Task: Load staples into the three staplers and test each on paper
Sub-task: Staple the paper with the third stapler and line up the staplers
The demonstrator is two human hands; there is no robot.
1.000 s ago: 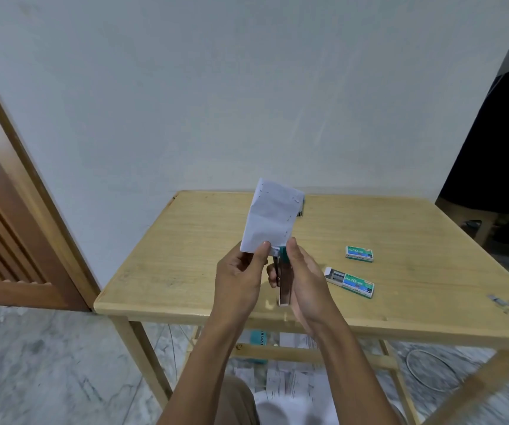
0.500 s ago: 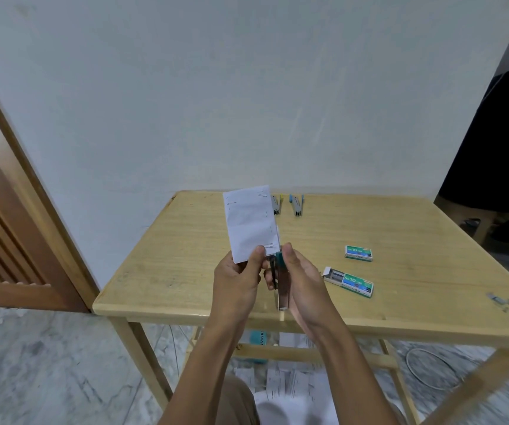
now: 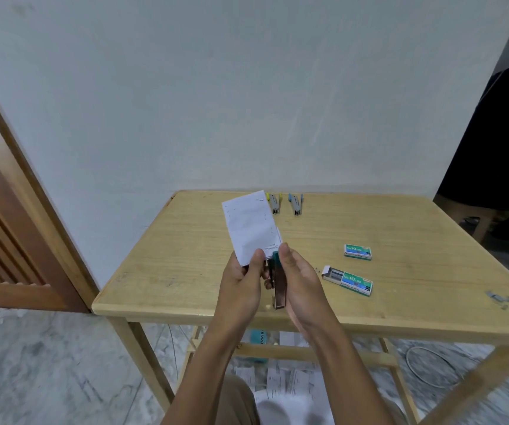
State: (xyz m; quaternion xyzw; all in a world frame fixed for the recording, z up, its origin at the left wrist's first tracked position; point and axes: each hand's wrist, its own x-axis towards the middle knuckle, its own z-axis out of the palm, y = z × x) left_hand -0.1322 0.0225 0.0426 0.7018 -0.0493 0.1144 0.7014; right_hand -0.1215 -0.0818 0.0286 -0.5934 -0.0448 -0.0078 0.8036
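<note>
A thin white sheet of paper (image 3: 251, 228), rectangular and lightly creased, with small marks scattered along its edges, is held upright above the near half of the counter (image 3: 185, 271). Its lower edge is pinched in the grip of the left hand (image 3: 241, 277), thumb in front and fingers behind. A teal stapler (image 3: 279, 280), narrow and long, with a glossy metal body and a teal plastic head, is enclosed in the grip of the right hand (image 3: 300, 277), the thumb laid beside the head. The paper's lower right corner is met by that head; whether it lies inside the mouth cannot be told.

The counter is made of pale, matt wood with fine grain and rounded edges. At its far edge, by the smooth white wall (image 3: 247, 102), a yellow-tipped stapler (image 3: 274, 204) and a blue-tipped stapler (image 3: 295, 204) are laid side by side, both slim and grey. To the right, two small green cardboard boxes are seen apart: a shut box (image 3: 357, 251) and, nearer, an open box (image 3: 348, 280) with its tray slid out. Small grey metal bits (image 3: 498, 297) are scattered near the right edge. A brown slatted door (image 3: 4, 240) and a veined marble floor (image 3: 32, 363) are visible on the left.
</note>
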